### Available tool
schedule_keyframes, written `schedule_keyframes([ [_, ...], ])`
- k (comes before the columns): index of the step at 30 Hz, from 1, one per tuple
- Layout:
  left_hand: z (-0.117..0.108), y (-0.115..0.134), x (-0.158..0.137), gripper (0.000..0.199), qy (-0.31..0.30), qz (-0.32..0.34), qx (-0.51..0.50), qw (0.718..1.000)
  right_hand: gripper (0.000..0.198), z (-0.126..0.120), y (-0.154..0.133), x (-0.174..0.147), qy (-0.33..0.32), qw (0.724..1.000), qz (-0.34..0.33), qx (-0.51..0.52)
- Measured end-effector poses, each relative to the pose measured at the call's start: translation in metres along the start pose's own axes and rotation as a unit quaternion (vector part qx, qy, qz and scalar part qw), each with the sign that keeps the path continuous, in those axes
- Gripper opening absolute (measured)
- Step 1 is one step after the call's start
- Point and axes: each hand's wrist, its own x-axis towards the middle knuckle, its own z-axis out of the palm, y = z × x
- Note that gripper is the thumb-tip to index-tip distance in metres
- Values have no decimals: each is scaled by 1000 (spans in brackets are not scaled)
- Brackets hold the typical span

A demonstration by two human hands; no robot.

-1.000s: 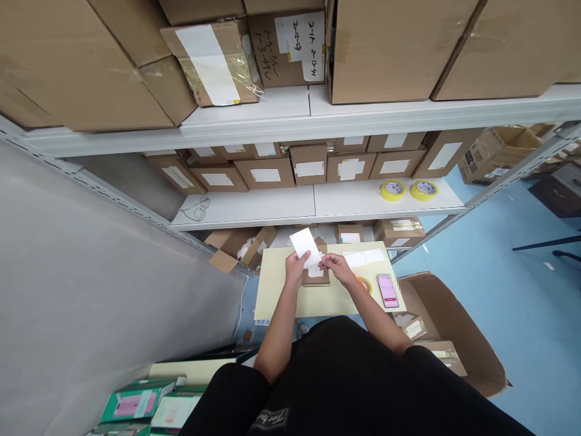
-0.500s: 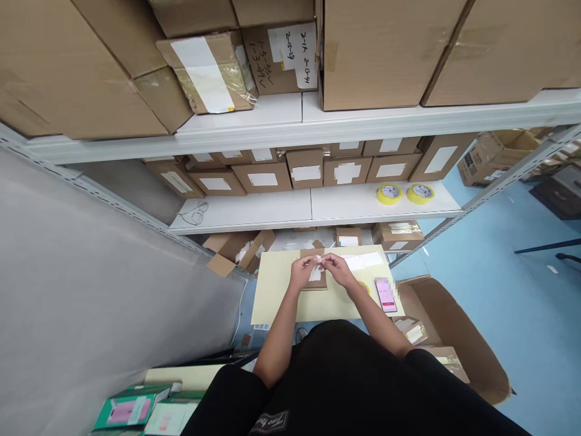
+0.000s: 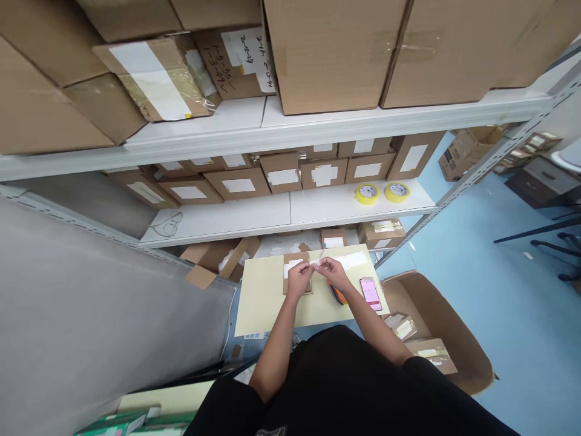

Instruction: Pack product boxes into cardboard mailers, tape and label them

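**White slip between both hands, above table**

Left hand (image 3: 299,278) and right hand (image 3: 333,272) are facing each other, fingertips nearly meeting, both apparently pinching a small white slip (image 3: 315,264). Exact finger contact is too small to tell. Slip is sitting between them, above the cream table (image 3: 263,297), at the right edge of a flat carton (image 3: 294,257). White sheets (image 3: 354,260) and a phone (image 3: 371,294) are lying to the right. Handling guess: slip is looking paper-like, so near weightless, limp, easily creased or torn. Best hold: opposite edges, light pinch, no pulling.
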Motion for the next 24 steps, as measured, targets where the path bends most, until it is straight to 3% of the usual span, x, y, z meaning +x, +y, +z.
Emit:
schedule_keyframes([
  [4,8,-13,10,41,33,-62,-72,995,38,-17,-6,-4,3,998,34,49],
  [9,-20,-32,34,48,256,-145,-209,933,37,-44,-16,-4,82,976,31,201],
  [12,-40,-34,40,47,302,-119,-213,922,38,-42,-15,2,158,960,16,231],
  [17,-72,-33,34,40,265,-62,-187,944,39,9,4,27,191,960,77,191],
  [20,-105,-44,29,41,297,-48,-176,937,39,56,27,48,157,968,132,145],
  [24,-167,-73,18,47,364,-30,-145,920,32,131,66,83,107,972,194,82],
])
